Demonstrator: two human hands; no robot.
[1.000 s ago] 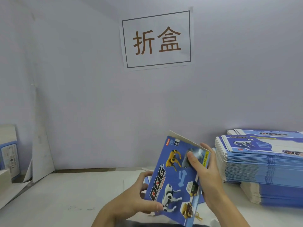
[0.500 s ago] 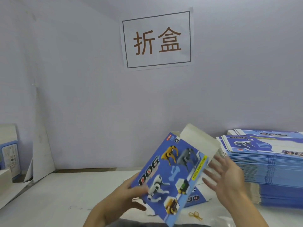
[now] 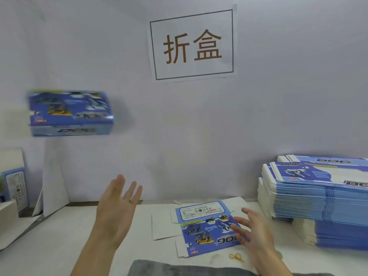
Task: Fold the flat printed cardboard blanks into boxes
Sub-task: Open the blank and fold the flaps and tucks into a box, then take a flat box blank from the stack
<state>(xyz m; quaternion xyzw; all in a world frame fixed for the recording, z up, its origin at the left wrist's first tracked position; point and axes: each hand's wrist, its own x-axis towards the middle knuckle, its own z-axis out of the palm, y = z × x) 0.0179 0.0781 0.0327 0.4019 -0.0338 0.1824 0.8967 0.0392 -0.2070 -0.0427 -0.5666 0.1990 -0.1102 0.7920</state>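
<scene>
The blurred box (image 3: 70, 113) and the flat blank (image 3: 207, 226) are blue, printed with yellow and white robot dogs; the stacked blanks (image 3: 318, 200) show blue-and-white edges, the wall sign (image 3: 192, 44) brown characters in a dark frame.

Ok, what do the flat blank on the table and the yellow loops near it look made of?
Flat blank: thin printed cardboard, blue face slightly glossy, with plain white flaps. Yellow loops: probably rubber bands, thin and limp, too small to be sure.

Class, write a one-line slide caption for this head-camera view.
A folded box flies leftward in mid-air, both hands open, the right hand over a flat blank beside the stack.
</scene>
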